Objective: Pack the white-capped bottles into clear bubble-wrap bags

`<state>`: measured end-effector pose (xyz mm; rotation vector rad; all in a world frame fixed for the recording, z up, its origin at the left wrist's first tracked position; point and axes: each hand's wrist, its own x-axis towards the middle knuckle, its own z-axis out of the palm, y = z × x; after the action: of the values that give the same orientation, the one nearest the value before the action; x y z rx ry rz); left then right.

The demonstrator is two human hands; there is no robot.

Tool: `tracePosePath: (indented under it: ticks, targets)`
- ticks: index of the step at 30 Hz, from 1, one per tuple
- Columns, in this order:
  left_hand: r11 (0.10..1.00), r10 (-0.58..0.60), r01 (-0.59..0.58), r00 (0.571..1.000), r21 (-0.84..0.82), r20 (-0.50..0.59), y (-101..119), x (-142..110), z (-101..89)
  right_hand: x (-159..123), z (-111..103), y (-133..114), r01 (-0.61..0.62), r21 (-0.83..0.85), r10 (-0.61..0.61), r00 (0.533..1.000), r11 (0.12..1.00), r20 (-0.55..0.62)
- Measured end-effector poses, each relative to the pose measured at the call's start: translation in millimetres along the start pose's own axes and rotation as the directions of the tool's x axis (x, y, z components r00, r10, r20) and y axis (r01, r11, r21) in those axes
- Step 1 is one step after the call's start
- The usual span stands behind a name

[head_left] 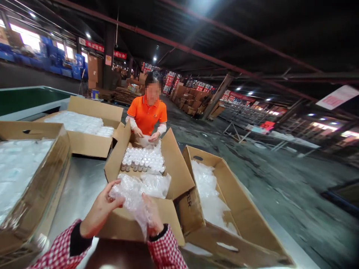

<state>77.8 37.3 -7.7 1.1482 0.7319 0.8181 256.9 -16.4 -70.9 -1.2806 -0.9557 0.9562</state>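
Dim warehouse, concrete floor (280, 179) (ceiling lights (88, 35))

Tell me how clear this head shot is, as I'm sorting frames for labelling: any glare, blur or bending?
Head view: wide-lens bending curves the roof beams and tilts the floor; ceiling lamps flare white; the dark roof loses detail. The left hand and right hand, holding the plastic bag, look fairly sharp; the right-hand floor smears.
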Motion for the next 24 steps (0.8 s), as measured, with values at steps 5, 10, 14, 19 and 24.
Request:
tracePosePath:
  ticks: [5,10,14,19,24]
  targets:
    - [0.997,0.044,-0.042,0.998,0.070,-0.036,1,-2,-10.5,-16,3,0,-0.040,0.094,0.043,0.999,0.995,-0.028]
    - [0.985,0.029,-0.022,0.999,0.168,-0.040,5,-4,-13.0,-39,14,-28,0.323,-0.265,-0.266,0.936,0.908,0.229]
    - [0.984,0.035,-0.028,0.999,0.175,-0.039,-10,-6,-9.4,-44,35,-19,0.274,-0.314,-0.218,0.955,0.909,0.203]
    - [0.979,-0.004,-0.011,0.997,0.202,0.073,-24,-10,-10.8,-38,35,-8,0.090,0.003,-0.090,0.990,0.996,0.109]
    - [0.986,0.026,-0.019,0.999,0.166,-0.041,-22,-15,-32.1,-31,13,-23,0.021,0.200,-0.015,0.999,0.980,-0.029]
